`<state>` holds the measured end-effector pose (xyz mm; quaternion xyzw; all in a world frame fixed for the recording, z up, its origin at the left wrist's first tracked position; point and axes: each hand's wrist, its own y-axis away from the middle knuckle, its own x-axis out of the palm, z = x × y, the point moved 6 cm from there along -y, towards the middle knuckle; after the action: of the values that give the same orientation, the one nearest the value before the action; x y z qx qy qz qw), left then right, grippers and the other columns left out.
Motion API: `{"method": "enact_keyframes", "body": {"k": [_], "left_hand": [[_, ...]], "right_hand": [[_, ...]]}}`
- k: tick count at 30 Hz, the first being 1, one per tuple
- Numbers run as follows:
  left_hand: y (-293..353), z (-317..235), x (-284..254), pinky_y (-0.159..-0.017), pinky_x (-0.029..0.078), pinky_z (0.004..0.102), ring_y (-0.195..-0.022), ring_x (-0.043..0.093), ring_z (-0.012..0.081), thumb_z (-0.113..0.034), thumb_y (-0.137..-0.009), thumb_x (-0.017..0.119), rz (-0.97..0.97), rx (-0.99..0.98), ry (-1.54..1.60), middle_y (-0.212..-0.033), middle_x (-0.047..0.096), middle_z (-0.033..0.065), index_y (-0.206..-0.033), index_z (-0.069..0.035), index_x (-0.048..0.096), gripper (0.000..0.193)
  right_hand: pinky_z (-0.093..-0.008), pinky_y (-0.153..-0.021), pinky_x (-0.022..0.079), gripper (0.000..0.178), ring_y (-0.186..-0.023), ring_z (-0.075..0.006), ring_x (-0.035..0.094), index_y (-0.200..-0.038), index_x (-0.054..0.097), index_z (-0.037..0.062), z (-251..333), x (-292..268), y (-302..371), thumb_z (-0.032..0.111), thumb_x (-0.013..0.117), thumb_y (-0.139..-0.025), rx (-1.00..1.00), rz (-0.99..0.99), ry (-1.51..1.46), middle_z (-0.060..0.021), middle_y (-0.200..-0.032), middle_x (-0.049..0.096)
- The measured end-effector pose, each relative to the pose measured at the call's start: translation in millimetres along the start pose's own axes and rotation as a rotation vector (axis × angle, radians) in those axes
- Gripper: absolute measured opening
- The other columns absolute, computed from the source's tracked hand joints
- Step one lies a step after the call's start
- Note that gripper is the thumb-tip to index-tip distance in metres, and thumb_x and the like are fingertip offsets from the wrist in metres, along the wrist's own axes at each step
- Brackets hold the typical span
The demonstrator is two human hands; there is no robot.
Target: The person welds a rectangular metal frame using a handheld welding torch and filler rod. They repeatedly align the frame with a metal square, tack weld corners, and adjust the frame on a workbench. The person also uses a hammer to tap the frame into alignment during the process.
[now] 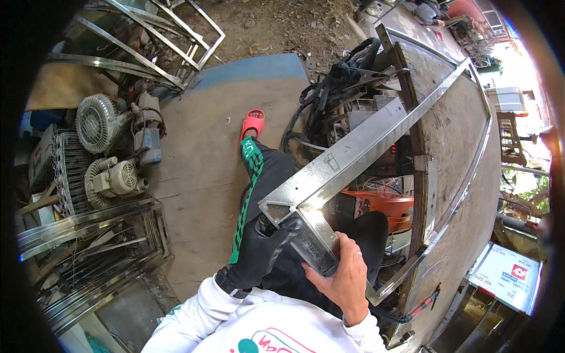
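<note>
A cluttered metal workshop with a wooden floor. The steel frame (353, 156) leans over the person's lap; it looks stiff, heavy and slippery. The gloved left hand (259, 250) and bare right hand (341, 273) both grip its welded corner, beside the plywood surface (453, 135).

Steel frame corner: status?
Left hand, black glove, grips the steel frame at its corner. Right hand, bare, holds the short leg. Long leg rests on the plywood table. Nothing in the way.
</note>
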<state>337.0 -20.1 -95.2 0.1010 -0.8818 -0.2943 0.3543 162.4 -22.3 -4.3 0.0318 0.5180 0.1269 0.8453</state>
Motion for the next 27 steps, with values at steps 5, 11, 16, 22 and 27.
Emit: {"method": "enact_keyframes", "body": {"k": [5, 11, 16, 22, 27], "left_hand": [[-0.8, -4.7, 0.8, -0.072, 0.052, 0.0191, -0.088, 0.066, 0.0035, -0.006, -0.095, 0.077, 0.017, 0.042, -0.075, -0.105, 0.074, 0.0014, -0.121, -0.003, 0.070, 0.027], [-2.5, -0.7, -3.8, -0.073, 0.053, 0.0207, -0.089, 0.067, 0.0054, -0.006, -0.095, 0.077, -0.007, -0.044, -0.084, -0.105, 0.074, 0.0025, -0.120, -0.003, 0.070, 0.027], [-3.5, -2.8, -1.7, -0.077, 0.055, 0.0227, -0.093, 0.068, 0.0075, -0.004, -0.095, 0.076, 0.026, -0.016, -0.065, -0.111, 0.073, 0.0045, -0.126, -0.001, 0.067, 0.033], [-2.6, -2.5, -3.9, -0.084, 0.057, 0.0240, -0.098, 0.070, 0.0094, -0.004, -0.095, 0.075, 0.057, 0.010, -0.078, -0.113, 0.073, 0.0055, -0.127, 0.000, 0.066, 0.033], [-5.6, 2.0, -7.1, -0.089, 0.058, 0.0276, -0.103, 0.071, 0.0129, -0.002, -0.095, 0.074, 0.038, 0.013, -0.038, -0.116, 0.073, 0.0078, -0.128, 0.001, 0.065, 0.034]], "right_hand": [[-0.0421, -0.074, 0.052, 0.081, -0.084, -0.0312, 0.063, -0.131, 0.051, 0.0012, -0.3, 1.4, 0.9, 0.027, 0.092, -0.067, -0.013, 0.002, 0.002, -0.0146, -0.098, 0.061], [-0.0427, -0.073, 0.052, 0.081, -0.084, -0.0333, 0.063, -0.132, 0.048, -0.0028, -0.5, -0.3, -1.6, 0.024, 0.090, -0.069, -0.055, 0.017, -0.010, -0.0171, -0.099, 0.060], [-0.0433, -0.074, 0.051, 0.081, -0.085, -0.0340, 0.062, -0.133, 0.047, -0.0037, 0.1, -1.3, -1.5, 0.024, 0.090, -0.070, -0.073, 0.019, -0.010, -0.0183, -0.100, 0.059], [-0.0461, -0.077, 0.052, 0.081, -0.090, -0.0388, 0.063, -0.135, 0.046, -0.0055, -2.3, 2.0, 1.1, 0.024, 0.087, -0.073, -0.066, 0.041, -0.020, -0.0214, -0.106, 0.060], [-0.0461, -0.078, 0.052, 0.081, -0.091, -0.0384, 0.063, -0.136, 0.046, -0.0050, -1.2, 1.1, 2.1, 0.024, 0.087, -0.072, -0.072, 0.020, -0.020, -0.0205, -0.106, 0.060]]}}
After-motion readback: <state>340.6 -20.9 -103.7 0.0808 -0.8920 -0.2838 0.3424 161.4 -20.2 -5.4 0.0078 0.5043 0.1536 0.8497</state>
